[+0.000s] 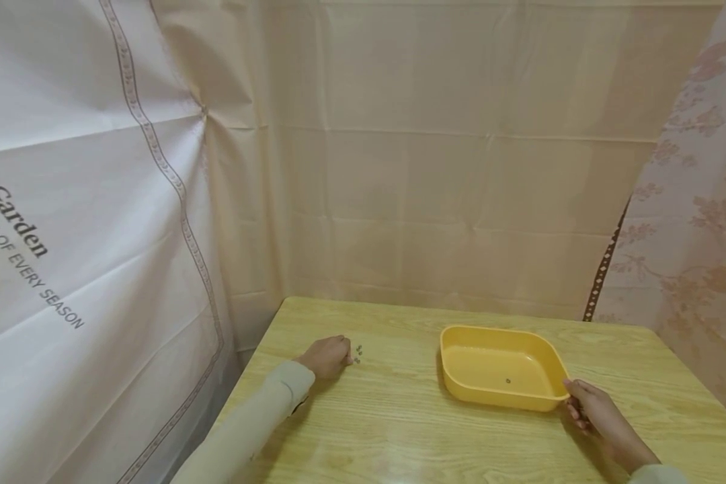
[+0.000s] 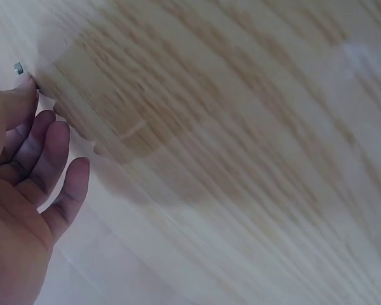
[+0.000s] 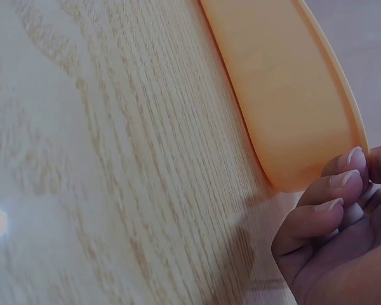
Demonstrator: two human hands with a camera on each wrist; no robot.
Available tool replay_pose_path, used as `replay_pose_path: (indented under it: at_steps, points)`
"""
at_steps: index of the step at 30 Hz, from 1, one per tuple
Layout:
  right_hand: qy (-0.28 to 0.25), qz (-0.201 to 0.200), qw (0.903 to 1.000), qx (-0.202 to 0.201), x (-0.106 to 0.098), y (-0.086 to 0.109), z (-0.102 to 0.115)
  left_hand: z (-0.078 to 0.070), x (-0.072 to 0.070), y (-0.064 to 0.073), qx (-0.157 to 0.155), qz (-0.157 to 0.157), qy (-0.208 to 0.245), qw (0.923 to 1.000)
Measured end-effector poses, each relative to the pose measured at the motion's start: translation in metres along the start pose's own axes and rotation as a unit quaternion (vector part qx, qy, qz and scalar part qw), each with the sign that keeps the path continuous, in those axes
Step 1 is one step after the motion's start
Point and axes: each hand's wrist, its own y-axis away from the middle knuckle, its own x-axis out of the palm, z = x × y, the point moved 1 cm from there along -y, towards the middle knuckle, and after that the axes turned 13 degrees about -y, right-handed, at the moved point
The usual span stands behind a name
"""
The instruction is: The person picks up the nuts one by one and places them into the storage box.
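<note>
Several small metal nuts (image 1: 359, 350) lie in a loose cluster on the wooden table. My left hand (image 1: 329, 357) rests at their left side, fingers bent and fingertips down by the tabletop. In the left wrist view, one nut (image 2: 18, 68) sits just past the thumb tip; whether thumb and forefinger pinch another is hidden. On the right is a shallow yellow plastic tray (image 1: 496, 396) with a single small nut (image 1: 508, 381) on its floor. My right hand (image 1: 599, 413) grips the tray's near right corner, thumb over the rim and fingers curled beneath it.
The light wood-grain table (image 1: 387, 430) ends at a rounded far edge. A beige cloth (image 1: 423, 168) hangs behind it. A white printed cloth (image 1: 97, 222) hangs at the left and a floral one (image 1: 702, 202) at the right.
</note>
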Motion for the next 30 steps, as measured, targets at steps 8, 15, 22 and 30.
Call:
replay_pose_path:
  at_steps: [8,15,22,30]
  points:
    - [-0.001,0.001,1.0,-0.002,0.0008,0.0023,0.0033,0.0022,0.0012,0.0004,0.03,-0.015,-0.026,0.9991]
    - [-0.01,0.003,0.9999,0.0,0.0018,0.0029,0.0029,0.0022,-0.0001,-0.0004,0.038,-0.032,-0.038,0.9981]
    - [-0.007,0.006,1.0,-0.003,0.0028,0.0045,0.0041,0.0008,-0.0035,-0.0021,0.038,-0.057,-0.031,0.9971]
    - [-0.009,0.003,0.9999,-0.004,0.0025,0.0035,0.0025,0.0008,-0.0078,-0.0023,0.028,-0.069,-0.033,0.9967]
